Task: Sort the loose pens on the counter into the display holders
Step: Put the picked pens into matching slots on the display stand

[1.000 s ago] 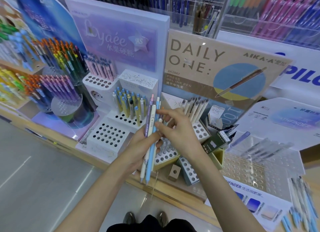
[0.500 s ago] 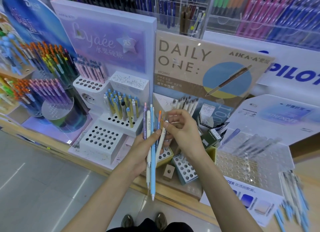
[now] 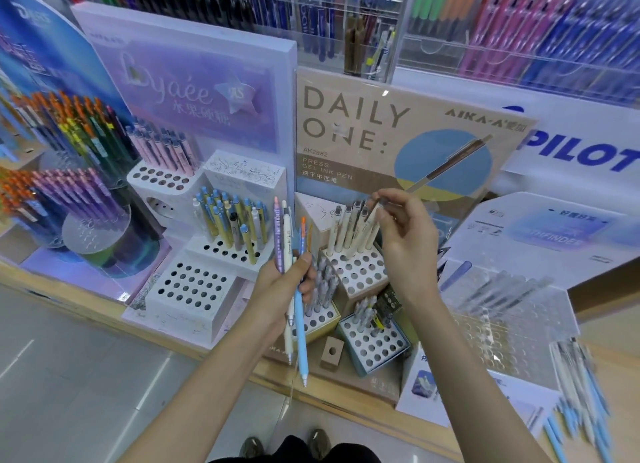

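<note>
1. Plastic loose pens (image 3: 581,390), blue and white, lay at the near right corner of the counter (image 3: 620,345). They were too blurred to count. I judged them light, stiff and likely to roll.
2. Over the near edge, the left hand (image 3: 277,291) was closed round a bundle (image 3: 300,324) at mid-barrel. I counted about five in it: one purple, one white, one long blue and two orange-tipped. Smooth barrels probably slide against each other, so the bundle wanted a firm grip.
3. Just beyond stood two grey holders (image 3: 372,341), each part-filled with grey pens I could not count. To their left, a white holder (image 3: 190,289) showed only open holes.
4. Above the cream holder (image 3: 360,272), near the middle of the counter, the right hand (image 3: 405,241) pinched one cream pen (image 3: 372,215) by its top end. The pen was tilted, with its lower end among the pens standing there. Holding it near the clicker seemed right, since the tip then leads into a hole. The pen should need little force.
5. Roughly seven cream pens stood in that holder, all in its back rows.
6. Farther left were about a dozen yellow-and-blue pens (image 3: 235,220). Behind them, toward the far edge, was a cluster of pink pens (image 3: 166,147).
</note>
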The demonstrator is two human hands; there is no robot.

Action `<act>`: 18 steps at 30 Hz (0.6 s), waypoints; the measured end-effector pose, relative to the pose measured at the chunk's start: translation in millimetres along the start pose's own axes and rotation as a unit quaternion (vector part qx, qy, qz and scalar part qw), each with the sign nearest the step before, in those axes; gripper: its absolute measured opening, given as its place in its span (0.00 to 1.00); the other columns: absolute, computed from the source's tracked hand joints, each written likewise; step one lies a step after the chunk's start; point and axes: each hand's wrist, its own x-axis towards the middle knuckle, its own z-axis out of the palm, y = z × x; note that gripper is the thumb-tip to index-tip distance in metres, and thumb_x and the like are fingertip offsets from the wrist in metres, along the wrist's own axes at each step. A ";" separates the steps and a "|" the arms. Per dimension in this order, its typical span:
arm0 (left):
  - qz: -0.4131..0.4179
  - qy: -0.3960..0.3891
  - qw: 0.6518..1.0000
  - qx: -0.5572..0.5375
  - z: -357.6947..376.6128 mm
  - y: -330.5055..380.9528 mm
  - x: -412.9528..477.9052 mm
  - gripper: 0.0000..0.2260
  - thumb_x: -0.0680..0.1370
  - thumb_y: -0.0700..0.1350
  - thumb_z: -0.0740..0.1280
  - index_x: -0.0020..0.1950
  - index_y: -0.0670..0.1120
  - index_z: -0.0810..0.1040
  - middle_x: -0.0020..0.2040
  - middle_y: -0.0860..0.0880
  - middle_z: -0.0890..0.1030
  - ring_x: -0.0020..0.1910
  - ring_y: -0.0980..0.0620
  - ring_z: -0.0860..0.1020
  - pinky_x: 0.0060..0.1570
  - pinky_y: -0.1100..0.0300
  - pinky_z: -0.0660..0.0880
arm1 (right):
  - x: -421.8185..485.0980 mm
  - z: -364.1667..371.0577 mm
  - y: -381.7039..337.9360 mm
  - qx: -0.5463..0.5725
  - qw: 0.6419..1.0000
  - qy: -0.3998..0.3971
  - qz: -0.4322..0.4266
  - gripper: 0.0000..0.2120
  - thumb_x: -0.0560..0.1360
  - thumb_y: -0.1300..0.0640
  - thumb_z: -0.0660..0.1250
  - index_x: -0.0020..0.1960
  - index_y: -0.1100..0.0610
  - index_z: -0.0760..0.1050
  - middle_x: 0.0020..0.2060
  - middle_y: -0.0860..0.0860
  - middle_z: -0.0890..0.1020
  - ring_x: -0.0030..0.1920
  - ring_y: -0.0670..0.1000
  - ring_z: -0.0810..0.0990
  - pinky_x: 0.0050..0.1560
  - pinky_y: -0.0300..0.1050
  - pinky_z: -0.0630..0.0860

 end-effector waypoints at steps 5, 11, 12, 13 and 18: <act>0.007 0.001 1.000 -0.011 -3.7 2.6 3.6 0.07 0.80 0.38 0.62 0.42 0.41 0.73 0.29 0.50 0.76 0.24 0.57 0.67 0.23 0.66 0.67 | -3.2 4.0 12.7 -0.035 0.998 0.001 -0.042 0.10 0.79 0.62 0.60 0.57 0.52 0.73 0.52 0.51 0.80 0.55 0.48 0.79 0.56 0.41 0.75; 0.009 -0.002 1.000 -0.011 -7.9 5.1 5.2 0.06 0.80 0.39 0.63 0.43 0.41 0.73 0.30 0.49 0.76 0.24 0.56 0.68 0.23 0.65 0.67 | -3.1 6.3 14.0 -0.054 0.997 -0.002 -0.053 0.11 0.78 0.64 0.61 0.57 0.53 0.74 0.52 0.50 0.80 0.55 0.45 0.78 0.56 0.42 0.75; 0.009 -0.003 1.000 -0.009 -8.6 5.2 5.0 0.06 0.80 0.39 0.63 0.43 0.41 0.73 0.30 0.49 0.76 0.24 0.57 0.68 0.23 0.65 0.67 | -4.2 6.8 14.3 -0.061 0.996 -0.002 -0.063 0.10 0.78 0.65 0.62 0.57 0.55 0.75 0.51 0.49 0.79 0.54 0.44 0.78 0.56 0.43 0.76; 0.009 -0.004 1.000 -0.007 -9.1 5.4 4.8 0.05 0.80 0.39 0.63 0.44 0.41 0.72 0.30 0.49 0.76 0.24 0.57 0.68 0.23 0.65 0.67 | -5.4 7.4 15.0 -0.072 0.994 -0.001 -0.082 0.10 0.77 0.66 0.63 0.56 0.58 0.76 0.51 0.49 0.78 0.53 0.43 0.77 0.55 0.42 0.76; 0.017 -0.007 1.000 -0.013 -11.6 8.8 3.2 0.04 0.80 0.38 0.62 0.45 0.42 0.73 0.30 0.49 0.75 0.24 0.57 0.68 0.23 0.66 0.67 | -10.3 15.2 18.2 -0.206 0.963 0.002 -0.175 0.07 0.72 0.68 0.69 0.50 0.64 0.81 0.50 0.59 0.74 0.53 0.50 0.70 0.56 0.31 0.65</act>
